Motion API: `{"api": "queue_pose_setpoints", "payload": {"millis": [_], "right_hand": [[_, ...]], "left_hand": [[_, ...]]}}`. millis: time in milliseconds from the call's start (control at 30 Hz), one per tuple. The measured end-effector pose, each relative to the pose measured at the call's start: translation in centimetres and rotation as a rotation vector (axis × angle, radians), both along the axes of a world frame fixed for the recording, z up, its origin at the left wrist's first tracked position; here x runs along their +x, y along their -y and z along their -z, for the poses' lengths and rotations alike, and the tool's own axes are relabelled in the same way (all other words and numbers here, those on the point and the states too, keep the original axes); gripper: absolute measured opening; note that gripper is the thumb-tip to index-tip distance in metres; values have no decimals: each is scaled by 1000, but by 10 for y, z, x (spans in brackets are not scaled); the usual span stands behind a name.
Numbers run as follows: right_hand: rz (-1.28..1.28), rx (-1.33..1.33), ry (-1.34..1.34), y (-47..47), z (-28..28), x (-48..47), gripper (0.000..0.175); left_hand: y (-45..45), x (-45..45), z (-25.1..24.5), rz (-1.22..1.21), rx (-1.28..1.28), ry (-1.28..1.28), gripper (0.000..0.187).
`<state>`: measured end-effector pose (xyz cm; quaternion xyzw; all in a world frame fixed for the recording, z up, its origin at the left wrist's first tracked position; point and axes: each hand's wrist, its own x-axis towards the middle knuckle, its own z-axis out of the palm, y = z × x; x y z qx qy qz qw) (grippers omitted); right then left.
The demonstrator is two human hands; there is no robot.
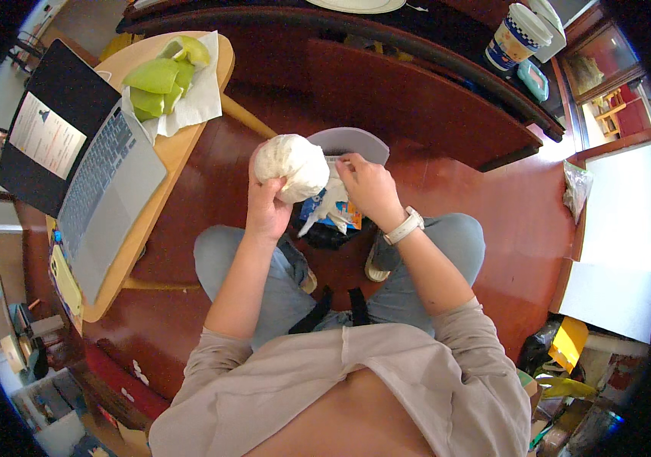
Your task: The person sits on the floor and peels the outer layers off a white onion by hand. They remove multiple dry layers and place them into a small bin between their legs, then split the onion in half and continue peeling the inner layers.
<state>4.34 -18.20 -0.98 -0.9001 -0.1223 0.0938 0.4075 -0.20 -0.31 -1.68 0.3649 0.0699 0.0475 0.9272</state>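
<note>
My left hand (268, 205) holds a peeled pomelo (294, 165), its surface covered in white pith, over a bin. Just right of the fruit is my right hand (368, 185), palm down, with thumb and fingertips drawn close together. Below those fingertips are white strips of pith (331, 203); whether the hand grips one is unclear. The bin (354, 140) stands on the floor between my knees. A dark liner and a colourful printed package (354, 216) show inside it. Green pomelo peel (157, 83) is piled on a white paper towel (205, 100) on the small table at left.
An open laptop (125, 188) and a phone in a yellow case (65, 277) rest on the wooden side table (179, 157). Ahead is a dark wood table (405, 91) bearing a paper cup (514, 40) and a light-blue packet (533, 80). A clear plastic bag (577, 188) hangs at right.
</note>
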Motion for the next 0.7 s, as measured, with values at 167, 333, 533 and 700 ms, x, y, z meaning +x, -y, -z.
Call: {"api": "queue_pose_setpoints", "payload": {"millis": [167,333,533,700], "right_hand": [[-64,950,-764,-3,-12,-15,53],[-43,954,-703,-6,-9,-19,56],[-26,777,-473,-5,12,-13,56],[-42,704,-464,-2,17,-15,58]], "left_hand": [[13,0,-3,-100,358,-15,70],[16,2,2,-92,717,57,73],[19,2,-2,-142,1198,228,74],[18,1,-6,-164,1361,377,65]]}}
